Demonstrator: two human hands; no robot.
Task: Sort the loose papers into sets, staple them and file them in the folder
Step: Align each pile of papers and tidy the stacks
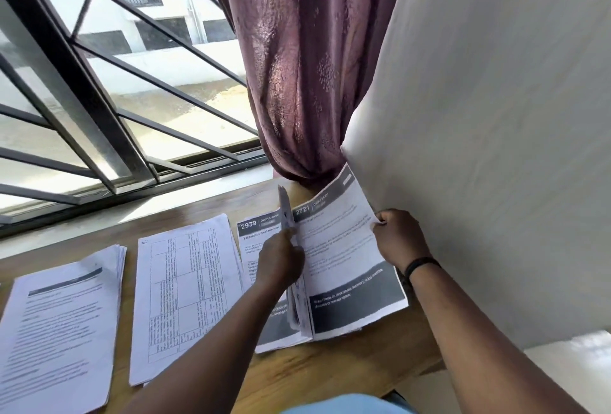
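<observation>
Three paper stacks lie on the wooden table point(330, 370). On the left is a text stack point(62, 321), in the middle a stack with a printed table point(185, 294), on the right a stack headed 2939 point(254, 232). My left hand point(281, 258) grips several sheets point(287, 212) stood up on edge over the right stack. My right hand point(400, 238) pinches the right edge of a sheet headed 2721 point(340, 255), which is lifted and tilted. No stapler or folder is in view.
A barred window point(99, 99) runs along the table's far side. A purple curtain point(307, 66) hangs at the back, touching the table. A white wall point(512, 149) stands close on the right, where the table ends.
</observation>
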